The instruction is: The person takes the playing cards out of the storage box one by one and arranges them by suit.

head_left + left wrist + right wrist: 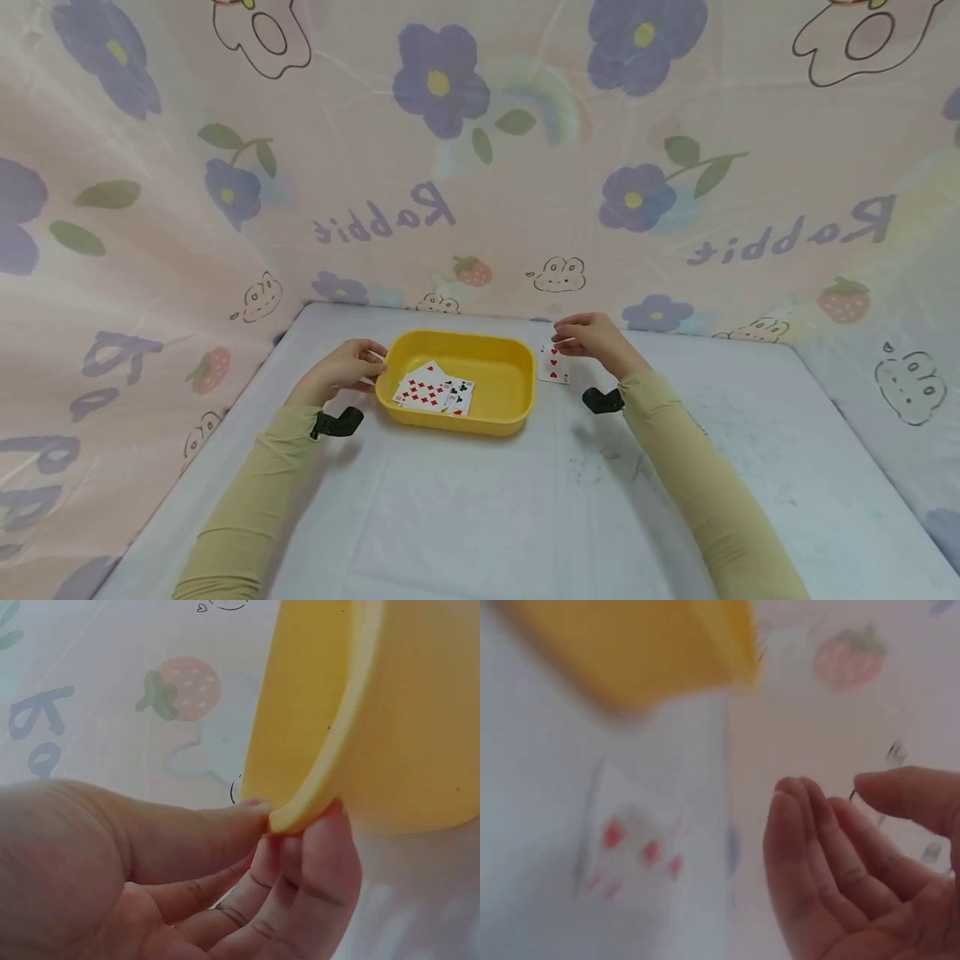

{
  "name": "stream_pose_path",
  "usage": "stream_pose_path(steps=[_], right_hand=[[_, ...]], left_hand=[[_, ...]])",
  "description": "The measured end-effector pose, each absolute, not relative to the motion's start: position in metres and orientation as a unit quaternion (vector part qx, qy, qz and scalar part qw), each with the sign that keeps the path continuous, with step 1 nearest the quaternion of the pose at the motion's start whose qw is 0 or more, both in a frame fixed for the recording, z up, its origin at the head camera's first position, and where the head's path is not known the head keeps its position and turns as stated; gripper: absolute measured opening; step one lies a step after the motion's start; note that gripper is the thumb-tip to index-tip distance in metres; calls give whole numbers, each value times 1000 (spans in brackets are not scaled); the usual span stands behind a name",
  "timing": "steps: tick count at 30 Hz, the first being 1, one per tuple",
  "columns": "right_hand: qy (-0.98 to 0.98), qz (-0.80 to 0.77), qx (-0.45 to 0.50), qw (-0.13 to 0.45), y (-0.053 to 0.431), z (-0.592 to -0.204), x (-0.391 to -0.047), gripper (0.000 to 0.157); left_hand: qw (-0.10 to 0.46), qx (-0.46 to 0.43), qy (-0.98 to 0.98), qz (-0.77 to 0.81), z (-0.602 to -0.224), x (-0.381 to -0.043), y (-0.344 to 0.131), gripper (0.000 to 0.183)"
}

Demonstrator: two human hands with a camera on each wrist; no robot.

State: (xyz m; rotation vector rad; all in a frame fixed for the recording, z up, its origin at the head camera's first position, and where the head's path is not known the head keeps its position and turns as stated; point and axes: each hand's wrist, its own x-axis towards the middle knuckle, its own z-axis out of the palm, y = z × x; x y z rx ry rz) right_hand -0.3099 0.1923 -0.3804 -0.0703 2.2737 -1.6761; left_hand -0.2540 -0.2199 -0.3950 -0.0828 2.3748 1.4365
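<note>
My left hand pinches the left rim of a yellow plastic tray, thumb over the edge and fingers beneath, as the left wrist view shows close up. Inside the tray, toward its left side, lie several overlapping playing cards, with red diamonds and black clubs face up. Just right of the tray a three of hearts card lies face up on the table. Above that card is my right hand, its fingers loosely bent and nothing between thumb and fingertips; the right wrist view shows the card apart from them.
A white cloth covers the table. Patterned curtains with flowers and strawberries rise behind and at both sides. A black wrist camera mount juts from the right sleeve, and another mount from the left.
</note>
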Motion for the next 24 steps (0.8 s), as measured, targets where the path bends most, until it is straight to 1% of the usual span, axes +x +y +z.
stream_pose_path(steps=[3,5,10,15,24], right_hand=[[790,-588,-53,163,172,-364,-314,34],[789,-583,-77,176,159,-356,-315,34],[790,-553,-126,234,128,-349,-317,36],[779,-542,-135,283,100,-362,-321,39],[778,-514,-124,340,69,-385,-322,43]], left_hand=[[185,-26,841,508,-397,-256,-220,38],[187,-22,841,507,-397,-257,-220,39],[185,-25,847,497,-396,-258,-218,39],[182,-33,849,495,-396,-258,-219,37],[183,-25,846,501,-393,-255,-219,36]])
